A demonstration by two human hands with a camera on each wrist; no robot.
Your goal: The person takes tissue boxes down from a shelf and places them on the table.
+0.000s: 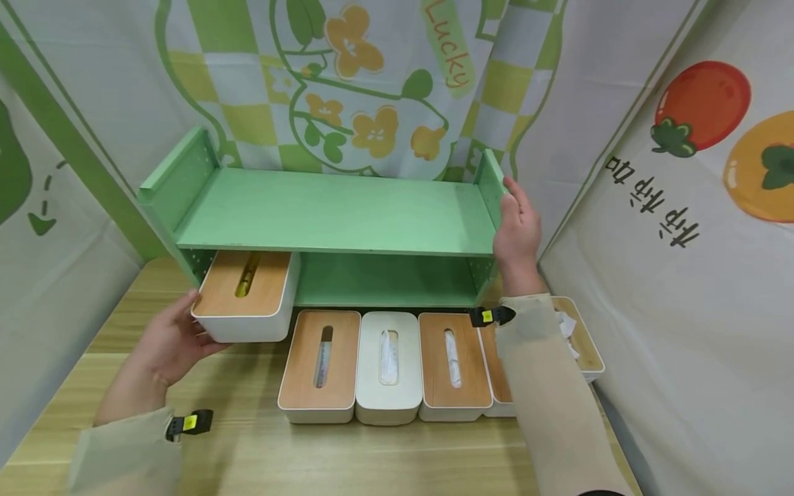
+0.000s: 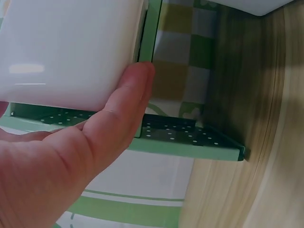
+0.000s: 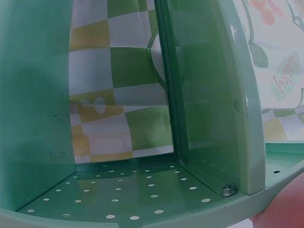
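Note:
A white tissue box (image 1: 240, 326) with a wood-coloured lid sits partly inside the left end of the shelf's lower level, its front jutting out. Something yellow shows in the lid's slot. My left hand (image 1: 176, 341) holds this box at its front left corner, thumb up the side and fingers underneath. In the left wrist view, the left fingers (image 2: 114, 114) lie along the box's white wall. The green two-level shelf (image 1: 347, 210) stands at the back. Against its right side panel my right hand (image 1: 520, 234) rests with extended fingers. Only a sliver of that hand (image 3: 287, 206) appears in the right wrist view.
Before the shelf stand a wood-lidded box (image 1: 304, 358), a cream-lidded box (image 1: 372, 396) and another wood-lidded box (image 1: 434, 386) in a row. One more wood-lidded box (image 1: 495, 368) is half behind the right sleeve. A bin (image 1: 592, 344) with white paper stands at the right wall.

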